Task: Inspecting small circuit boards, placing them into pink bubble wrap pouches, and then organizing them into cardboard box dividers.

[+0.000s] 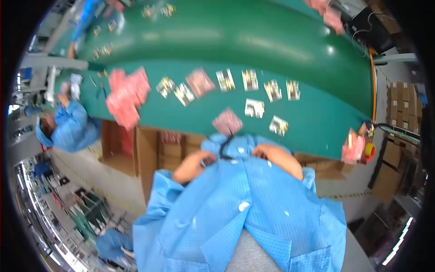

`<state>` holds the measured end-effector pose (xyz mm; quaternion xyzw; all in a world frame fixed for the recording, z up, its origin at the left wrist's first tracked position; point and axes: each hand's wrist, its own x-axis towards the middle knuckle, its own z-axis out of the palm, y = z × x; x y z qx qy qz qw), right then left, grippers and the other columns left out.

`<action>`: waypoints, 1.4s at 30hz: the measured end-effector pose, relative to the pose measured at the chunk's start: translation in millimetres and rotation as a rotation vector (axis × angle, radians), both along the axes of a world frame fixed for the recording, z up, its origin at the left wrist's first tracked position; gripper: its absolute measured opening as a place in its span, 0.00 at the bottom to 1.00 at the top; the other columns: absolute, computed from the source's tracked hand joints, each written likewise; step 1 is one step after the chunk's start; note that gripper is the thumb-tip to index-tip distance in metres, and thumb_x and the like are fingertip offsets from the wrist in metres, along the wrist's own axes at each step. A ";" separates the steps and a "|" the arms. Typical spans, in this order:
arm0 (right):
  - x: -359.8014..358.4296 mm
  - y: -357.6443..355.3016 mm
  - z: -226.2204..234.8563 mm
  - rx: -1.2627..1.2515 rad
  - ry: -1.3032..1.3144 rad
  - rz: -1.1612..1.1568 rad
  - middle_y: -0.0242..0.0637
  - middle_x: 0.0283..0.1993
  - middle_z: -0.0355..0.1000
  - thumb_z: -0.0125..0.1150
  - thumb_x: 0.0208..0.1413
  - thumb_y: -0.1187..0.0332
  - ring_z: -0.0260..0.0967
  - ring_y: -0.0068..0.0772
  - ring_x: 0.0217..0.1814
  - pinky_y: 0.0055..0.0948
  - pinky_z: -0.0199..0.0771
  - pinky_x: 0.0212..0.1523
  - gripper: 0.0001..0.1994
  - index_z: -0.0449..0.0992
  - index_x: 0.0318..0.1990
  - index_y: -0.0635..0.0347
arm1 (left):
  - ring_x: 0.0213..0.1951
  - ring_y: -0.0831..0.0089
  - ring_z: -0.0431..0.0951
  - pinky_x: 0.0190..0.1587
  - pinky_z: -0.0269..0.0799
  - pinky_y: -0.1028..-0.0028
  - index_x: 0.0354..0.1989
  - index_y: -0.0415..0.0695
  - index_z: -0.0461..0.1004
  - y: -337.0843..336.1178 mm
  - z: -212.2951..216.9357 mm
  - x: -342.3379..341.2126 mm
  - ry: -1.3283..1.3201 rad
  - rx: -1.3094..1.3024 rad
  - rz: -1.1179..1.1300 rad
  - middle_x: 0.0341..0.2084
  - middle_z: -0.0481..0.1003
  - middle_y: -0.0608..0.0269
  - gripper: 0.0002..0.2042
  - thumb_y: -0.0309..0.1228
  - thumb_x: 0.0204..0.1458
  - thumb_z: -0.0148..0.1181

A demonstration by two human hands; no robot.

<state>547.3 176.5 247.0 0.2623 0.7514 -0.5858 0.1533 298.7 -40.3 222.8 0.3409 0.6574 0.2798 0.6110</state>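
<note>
Head: pink pouch (228,121) (cartons (118,166) below)

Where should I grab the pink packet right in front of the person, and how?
Probably pinch the pink packet by its left and right corners, coming from the person's side. It lies turned like a diamond near the front edge of the green table, with both side corners sticking out and nothing against them.
</note>
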 end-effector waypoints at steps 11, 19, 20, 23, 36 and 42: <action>26.0 -39.1 23.9 0.169 -0.039 -0.076 0.36 0.42 0.70 0.65 0.43 0.78 0.67 0.41 0.45 0.32 0.68 0.48 0.18 0.76 0.45 0.59 | 0.39 0.64 0.75 0.43 0.71 0.74 0.47 0.40 0.75 -32.5 18.3 30.9 0.022 -0.080 0.273 0.38 0.72 0.56 0.15 0.18 0.50 0.56; 20.0 -35.9 11.6 0.098 -0.111 -0.079 0.36 0.34 0.71 0.64 0.44 0.79 0.68 0.39 0.40 0.32 0.70 0.43 0.12 0.77 0.39 0.60 | 0.38 0.60 0.76 0.40 0.73 0.70 0.45 0.40 0.74 -31.2 7.2 38.6 0.286 0.109 0.073 0.38 0.73 0.54 0.13 0.24 0.49 0.57; 19.3 -36.9 9.4 0.103 -0.099 -0.084 0.36 0.34 0.71 0.64 0.44 0.79 0.68 0.39 0.40 0.32 0.70 0.43 0.12 0.77 0.39 0.60 | 0.38 0.58 0.77 0.40 0.73 0.68 0.44 0.40 0.74 -28.4 4.2 36.7 0.318 0.127 0.008 0.36 0.73 0.53 0.12 0.25 0.49 0.57; 22.1 -39.6 3.1 0.077 -0.074 -0.224 0.37 0.31 0.72 0.62 0.43 0.80 0.70 0.36 0.37 0.31 0.70 0.38 0.10 0.77 0.35 0.62 | 0.37 0.54 0.77 0.38 0.74 0.66 0.41 0.39 0.74 -24.9 5.9 29.4 0.336 0.144 -0.056 0.33 0.75 0.52 0.11 0.26 0.49 0.56; 12.4 18.1 19.6 -0.277 -0.055 -0.124 0.35 0.32 0.78 0.67 0.46 0.69 0.72 0.26 0.33 0.27 0.73 0.38 0.11 0.80 0.37 0.64 | 0.36 0.55 0.78 0.39 0.73 0.65 0.38 0.38 0.76 7.0 27.5 -6.5 0.138 0.235 -0.103 0.31 0.77 0.47 0.09 0.28 0.51 0.57; 24.9 25.7 8.9 -0.291 -0.060 -0.121 0.37 0.40 0.78 0.68 0.49 0.66 0.73 0.24 0.41 0.27 0.74 0.44 0.17 0.79 0.46 0.62 | 0.36 0.68 0.78 0.40 0.72 0.68 0.37 0.37 0.75 8.7 36.9 -8.1 -0.053 0.013 -0.078 0.30 0.78 0.52 0.09 0.25 0.48 0.62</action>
